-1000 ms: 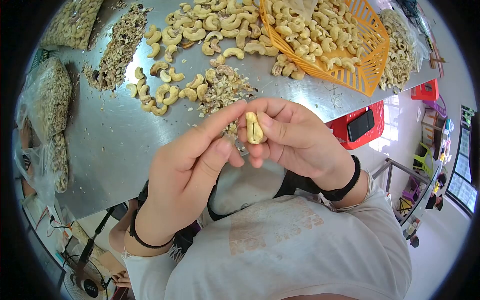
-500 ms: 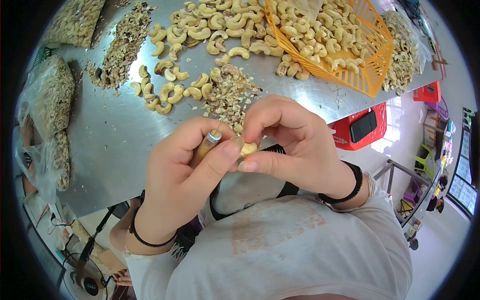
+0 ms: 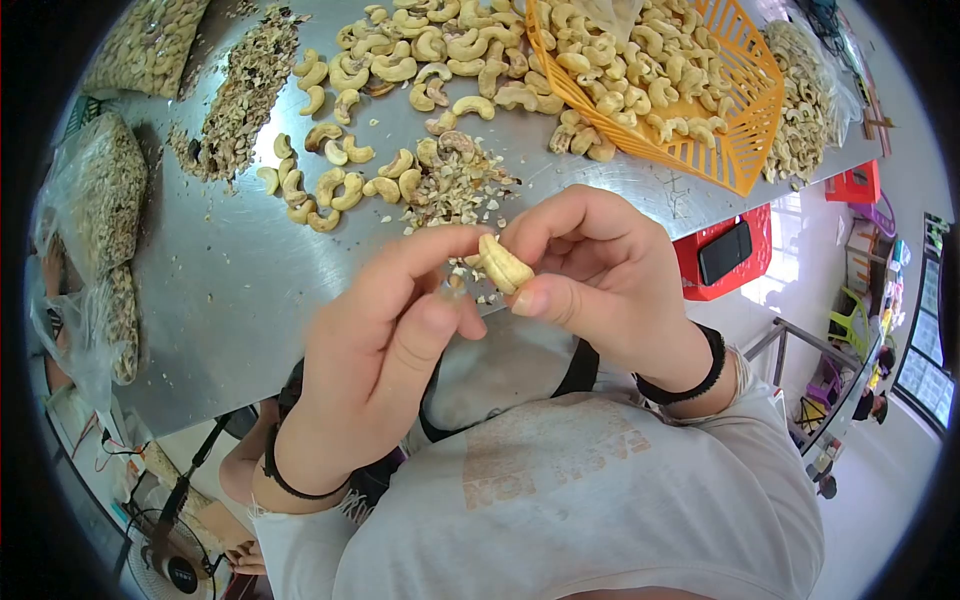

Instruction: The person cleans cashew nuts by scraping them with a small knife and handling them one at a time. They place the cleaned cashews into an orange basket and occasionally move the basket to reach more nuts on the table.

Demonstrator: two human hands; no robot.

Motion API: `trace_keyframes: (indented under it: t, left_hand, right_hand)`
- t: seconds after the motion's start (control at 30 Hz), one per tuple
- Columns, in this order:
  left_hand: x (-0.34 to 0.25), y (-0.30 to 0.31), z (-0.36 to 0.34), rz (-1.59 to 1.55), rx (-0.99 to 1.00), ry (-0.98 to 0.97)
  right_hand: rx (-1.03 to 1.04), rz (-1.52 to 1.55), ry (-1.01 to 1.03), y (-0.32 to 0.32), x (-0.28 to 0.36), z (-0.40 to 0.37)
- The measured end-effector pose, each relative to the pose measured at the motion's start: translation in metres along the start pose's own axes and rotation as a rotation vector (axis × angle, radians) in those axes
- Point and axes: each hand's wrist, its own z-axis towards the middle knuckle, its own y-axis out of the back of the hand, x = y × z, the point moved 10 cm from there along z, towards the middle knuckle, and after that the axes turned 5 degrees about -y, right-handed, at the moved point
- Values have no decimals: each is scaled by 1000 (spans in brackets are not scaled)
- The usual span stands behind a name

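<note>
A pale cashew nut (image 3: 503, 266) is pinched between the thumb and index finger of my right hand (image 3: 590, 270). My left hand (image 3: 385, 325) is curled around a small wooden-handled tool (image 3: 455, 288). Only the tool's metal-collared end shows, blurred by the thumb, and the rest is hidden in the palm. The left index fingertip reaches the upper end of the nut. Just beyond my hands lies a heap of skin flakes and nut crumbs (image 3: 460, 190), with several loose cashews (image 3: 340, 188) to its left.
An orange plastic basket (image 3: 745, 150) of cashews stands at the back right, beside a bag of nuts (image 3: 800, 110). More cashews (image 3: 440, 45) lie at the back. Bags (image 3: 105, 200) line the left. A phone (image 3: 725, 252) rests on a red stool (image 3: 765, 240) beyond the metal table's edge.
My left hand has turned, so the tool's handle that stood up beside the thumb is now mostly hidden. The cashew has come up into clearer view in my right fingers.
</note>
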Motion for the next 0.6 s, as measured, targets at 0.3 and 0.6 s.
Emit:
trace_keyframes:
  t: [0.3, 0.6]
  left_hand:
    - [-7, -3, 2, 118, -2, -6]
    - [2, 12, -2, -40, -79, 99]
  right_hand:
    - [2, -72, 46, 0, 4, 0]
    - [-348, -239, 262, 46, 49, -4]
